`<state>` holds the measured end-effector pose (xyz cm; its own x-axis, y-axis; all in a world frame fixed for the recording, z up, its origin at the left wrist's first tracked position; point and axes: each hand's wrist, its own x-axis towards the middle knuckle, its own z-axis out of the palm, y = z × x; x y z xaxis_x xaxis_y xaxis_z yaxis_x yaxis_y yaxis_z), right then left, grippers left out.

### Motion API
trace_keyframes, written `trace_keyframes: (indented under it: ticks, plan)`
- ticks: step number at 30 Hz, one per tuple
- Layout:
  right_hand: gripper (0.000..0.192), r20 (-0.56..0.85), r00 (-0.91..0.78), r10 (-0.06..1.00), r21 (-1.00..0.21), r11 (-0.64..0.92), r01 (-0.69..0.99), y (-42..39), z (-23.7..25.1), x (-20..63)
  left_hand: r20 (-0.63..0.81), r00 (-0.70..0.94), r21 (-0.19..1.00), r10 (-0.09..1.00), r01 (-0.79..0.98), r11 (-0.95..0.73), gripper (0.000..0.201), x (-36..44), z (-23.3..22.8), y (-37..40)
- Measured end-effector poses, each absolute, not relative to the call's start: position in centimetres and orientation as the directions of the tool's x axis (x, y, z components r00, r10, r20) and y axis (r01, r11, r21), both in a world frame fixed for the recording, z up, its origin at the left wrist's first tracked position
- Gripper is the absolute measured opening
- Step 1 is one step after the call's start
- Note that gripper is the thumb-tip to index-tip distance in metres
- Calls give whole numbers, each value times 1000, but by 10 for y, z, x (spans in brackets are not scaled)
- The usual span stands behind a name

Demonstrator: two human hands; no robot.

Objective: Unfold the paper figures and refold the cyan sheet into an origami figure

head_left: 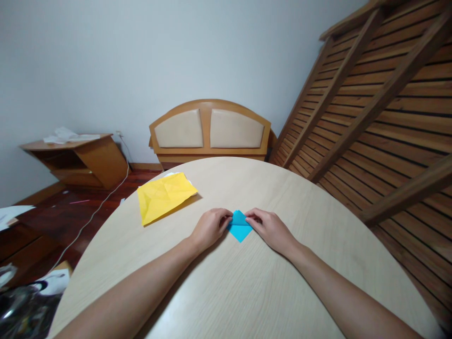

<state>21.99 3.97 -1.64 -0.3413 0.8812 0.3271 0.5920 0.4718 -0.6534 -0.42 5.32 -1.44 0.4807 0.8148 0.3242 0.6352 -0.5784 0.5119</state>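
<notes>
The left hand [211, 228] and right hand [271, 228] pinch one folded blue paper [240, 232] at its two sides on one round bench [289, 197]. One yellow sheet [165, 195] mostly hides white paper [172, 173], its count unclear; the bench's near edge is cut off

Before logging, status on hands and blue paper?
Left hand, right hand: pinching opposite edges of blue paper. Paper folded, lower tip free. Yellow sheet off left, clear of hands.

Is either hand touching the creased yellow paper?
No, the left hand and right hand hold the small blue folded paper, apart from the creased yellow paper.
</notes>
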Motion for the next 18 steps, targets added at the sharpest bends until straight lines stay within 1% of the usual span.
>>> trace_keyframes:
  ticks: [4, 7, 10, 14, 16, 18]
  plan:
    - [13, 343, -345, 874, -627, 486, 609, 40, -14, 218, 358, 458, 531, 813, 616, -581, 20, -3, -16, 50]
    - [12, 359, -400, 843, -580, 538, 612, 38, -11, 221, 334, 496, 507, 802, 622, -596, 22, -3, -15, 46]
    - [14, 357, -446, 821, -548, 570, 612, 36, -10, 224, 326, 562, 461, 761, 608, -646, 26, -5, -14, 44]
    - [23, 366, -520, 772, -468, 636, 614, 35, -10, 227, 342, 620, 352, 706, 612, -708, 28, -6, -12, 41]
    - [24, 363, -557, 747, -421, 665, 617, 35, -10, 227, 332, 646, 305, 688, 616, -726, 28, -6, -11, 41]
    - [22, 359, -557, 749, -408, 663, 628, 36, -10, 225, 314, 672, 282, 671, 608, -742, 29, -7, -9, 42]
